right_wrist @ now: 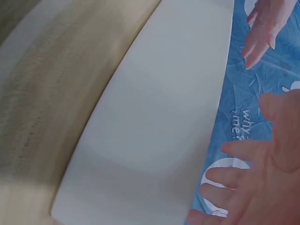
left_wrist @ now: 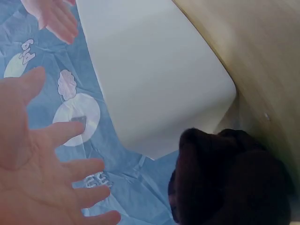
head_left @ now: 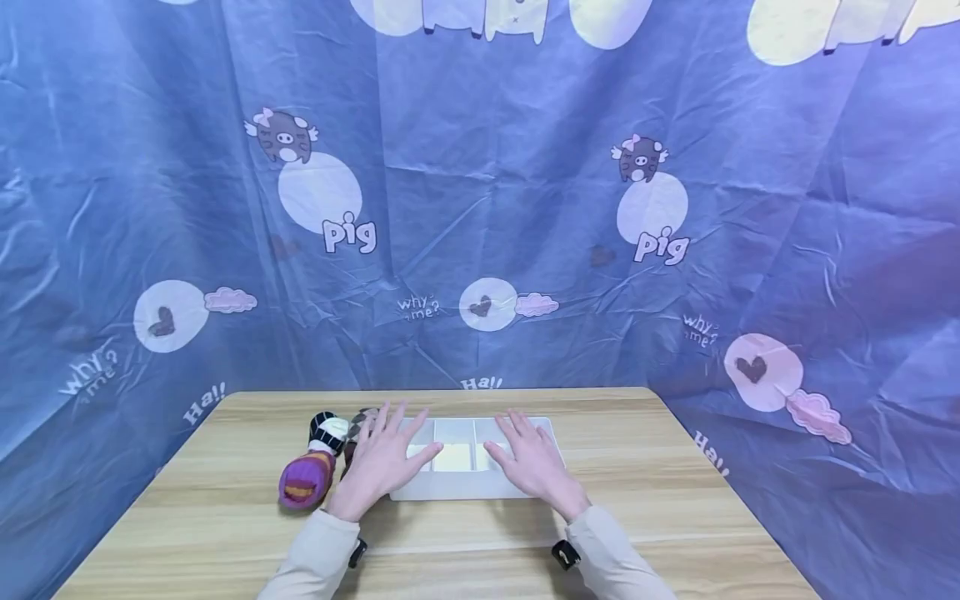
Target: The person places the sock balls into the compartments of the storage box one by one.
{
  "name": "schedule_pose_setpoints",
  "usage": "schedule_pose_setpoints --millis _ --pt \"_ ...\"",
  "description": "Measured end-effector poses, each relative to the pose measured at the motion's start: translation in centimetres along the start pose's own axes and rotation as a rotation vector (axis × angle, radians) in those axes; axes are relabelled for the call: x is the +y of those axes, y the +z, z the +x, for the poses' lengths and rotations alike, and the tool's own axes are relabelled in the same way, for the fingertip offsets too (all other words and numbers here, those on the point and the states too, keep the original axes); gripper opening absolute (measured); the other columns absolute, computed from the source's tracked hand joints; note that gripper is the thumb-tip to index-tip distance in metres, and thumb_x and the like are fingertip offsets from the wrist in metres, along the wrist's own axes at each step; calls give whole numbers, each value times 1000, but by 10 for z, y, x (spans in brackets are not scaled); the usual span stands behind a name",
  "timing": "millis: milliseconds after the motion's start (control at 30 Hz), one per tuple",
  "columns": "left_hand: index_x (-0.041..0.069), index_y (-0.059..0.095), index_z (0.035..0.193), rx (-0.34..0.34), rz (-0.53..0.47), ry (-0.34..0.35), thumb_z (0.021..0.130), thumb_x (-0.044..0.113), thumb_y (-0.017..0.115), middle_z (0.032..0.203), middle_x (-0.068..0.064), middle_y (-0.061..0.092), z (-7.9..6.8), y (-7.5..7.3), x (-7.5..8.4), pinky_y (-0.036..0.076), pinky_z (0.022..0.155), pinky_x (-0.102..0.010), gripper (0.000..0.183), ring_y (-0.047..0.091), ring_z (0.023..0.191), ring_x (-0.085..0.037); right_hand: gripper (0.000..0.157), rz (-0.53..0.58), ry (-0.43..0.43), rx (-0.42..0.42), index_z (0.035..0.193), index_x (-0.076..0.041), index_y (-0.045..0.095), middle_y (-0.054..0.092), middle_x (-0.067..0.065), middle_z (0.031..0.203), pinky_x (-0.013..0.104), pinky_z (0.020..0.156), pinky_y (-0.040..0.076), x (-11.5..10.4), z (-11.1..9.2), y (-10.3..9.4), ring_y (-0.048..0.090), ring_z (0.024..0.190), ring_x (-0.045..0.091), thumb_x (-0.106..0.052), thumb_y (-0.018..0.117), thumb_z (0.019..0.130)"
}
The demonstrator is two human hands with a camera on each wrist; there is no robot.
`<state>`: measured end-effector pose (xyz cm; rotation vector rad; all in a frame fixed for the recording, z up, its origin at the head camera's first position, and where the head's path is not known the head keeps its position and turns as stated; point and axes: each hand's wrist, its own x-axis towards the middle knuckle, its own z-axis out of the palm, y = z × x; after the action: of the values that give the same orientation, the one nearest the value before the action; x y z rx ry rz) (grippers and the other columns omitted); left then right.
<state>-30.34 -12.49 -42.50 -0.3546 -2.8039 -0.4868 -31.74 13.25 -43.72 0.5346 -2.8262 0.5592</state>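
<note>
A white divided box (head_left: 454, 486) lies on the table, its long wall facing me. My left hand (head_left: 384, 457) hovers over the box's left end with fingers spread and holds nothing. Over the right end, my right hand (head_left: 531, 460) is likewise spread, palm down, with nothing in it. Left of the box lies a purple and orange cloth bundle (head_left: 306, 481), like a rolled sock. Behind it is a black-and-white patterned bundle (head_left: 327, 432). A checked grey-brown bundle (head_left: 362, 423) is partly hidden by my left hand. The left wrist view shows a dark fabric bundle (left_wrist: 229, 180) beside the box.
The wood-grain table (head_left: 675, 517) extends to both sides of the box. A blue printed curtain (head_left: 495, 217) hangs behind the table and along its left and right sides. Dark wrist devices are on both sleeves (head_left: 618, 550).
</note>
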Motion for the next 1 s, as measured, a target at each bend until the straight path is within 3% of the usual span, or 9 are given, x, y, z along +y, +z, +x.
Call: schedule_pose_setpoints --millis 133,333,533,633,767,1000 --pt "22 47 147 -7 -51 -6 92 65 50 155 -20 36 2 -2 -8 17 116 -64 69 22 146 -45 57 94 -26 93 142 -7 51 45 21 148 57 113 32 5 0 1 40 139 40 -44 54 98" --pt "12 55 140 48 -130 -7 92 55 59 144 -22 50 0 -10 -21 30 110 -64 65 38 137 -46 47 280 8 141 132 -8 60 54 16 142 56 110 36 18 -3 0 48 132 38 -35 63 94" --pt "12 59 135 71 -200 -43 90 45 67 139 -20 56 -4 -13 -33 41 104 -59 57 48 130 -42 36 409 144 242 123 -11 67 65 12 128 54 107 39 34 -8 -6 56 124 36 -27 69 90" --pt "12 64 129 97 -258 -75 88 38 71 127 -17 65 -7 -14 -41 48 96 -54 49 60 117 -36 36 464 189 272 123 -8 67 64 15 129 55 109 38 44 -9 -9 54 126 37 -22 70 90" --pt "9 67 121 120 -381 -108 86 29 75 111 -17 72 -9 -18 -55 54 87 -48 41 68 101 -32 44 533 217 244 132 -4 59 54 21 139 56 109 37 58 -13 -12 46 133 41 -17 69 90" --pt "7 65 123 83 -520 -80 85 29 77 114 -17 71 -13 -22 -88 53 90 -46 46 66 107 -32 65 823 258 56 148 -3 38 34 24 154 54 109 39 78 -22 -14 38 137 47 -13 68 91"
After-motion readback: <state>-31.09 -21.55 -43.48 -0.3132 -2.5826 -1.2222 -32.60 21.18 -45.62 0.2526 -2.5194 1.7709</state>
